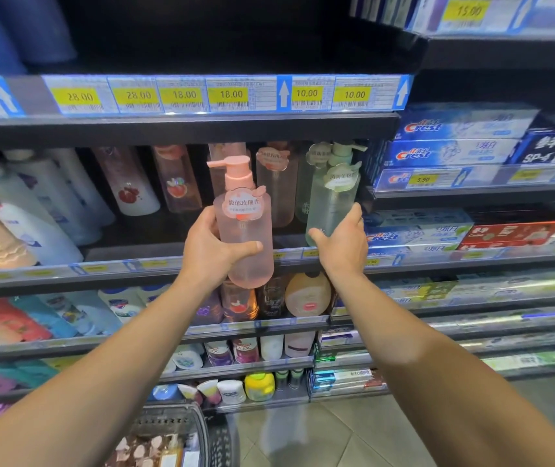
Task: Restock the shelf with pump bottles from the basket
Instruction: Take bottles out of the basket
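A: Holding the pink pump bottle (245, 237) upright in front of the shelf edge (154, 264), the left hand (213, 246) wraps its middle.

B: And the basket (175, 433)?

A: At six o'clock, packed with more products.

B: Right hand (342, 242)?

A: At three o'clock, fingers curled round the green pump bottle (331, 200) on the shelf; Crest toothpaste boxes (444, 153) lie beyond.

- Your left hand (213, 246) grips a pink pump bottle (244, 227) upright, held in front of the shelf edge (154, 266).
- Your right hand (342, 242) holds the lower part of a green pump bottle (331, 200) standing on the shelf.
- More pink bottles (274, 183) stand behind, between the two.
- The basket (175, 429) sits below, near your left forearm.
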The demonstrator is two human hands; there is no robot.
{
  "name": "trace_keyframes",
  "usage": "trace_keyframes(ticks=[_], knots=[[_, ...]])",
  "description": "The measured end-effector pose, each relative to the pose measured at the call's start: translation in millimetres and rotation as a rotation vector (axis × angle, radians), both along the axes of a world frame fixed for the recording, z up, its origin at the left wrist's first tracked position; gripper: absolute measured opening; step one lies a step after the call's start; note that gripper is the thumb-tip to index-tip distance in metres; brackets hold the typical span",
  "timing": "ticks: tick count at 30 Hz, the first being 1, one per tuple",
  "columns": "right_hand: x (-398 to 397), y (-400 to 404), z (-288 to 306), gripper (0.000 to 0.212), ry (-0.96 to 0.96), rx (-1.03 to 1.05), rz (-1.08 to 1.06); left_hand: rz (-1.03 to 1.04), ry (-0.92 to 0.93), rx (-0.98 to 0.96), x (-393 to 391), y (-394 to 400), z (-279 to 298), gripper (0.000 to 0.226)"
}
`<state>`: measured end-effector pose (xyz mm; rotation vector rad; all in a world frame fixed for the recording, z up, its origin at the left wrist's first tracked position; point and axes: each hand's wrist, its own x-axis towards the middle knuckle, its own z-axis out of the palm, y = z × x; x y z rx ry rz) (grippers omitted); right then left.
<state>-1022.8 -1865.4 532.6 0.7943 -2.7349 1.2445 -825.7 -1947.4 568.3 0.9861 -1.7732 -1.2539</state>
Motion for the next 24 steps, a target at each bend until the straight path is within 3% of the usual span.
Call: trace_keyframes(ticks=[10,24], knots=[[-2,3,-1,0.089,-0.016,0.036,0.027,0.014,0.003,0.006,-1,2,3,0.079],[-6,-10,0,0.064,0.026,0.058,0.008,0.044,-0.016,-0.023,-9,5,10,0.077]])
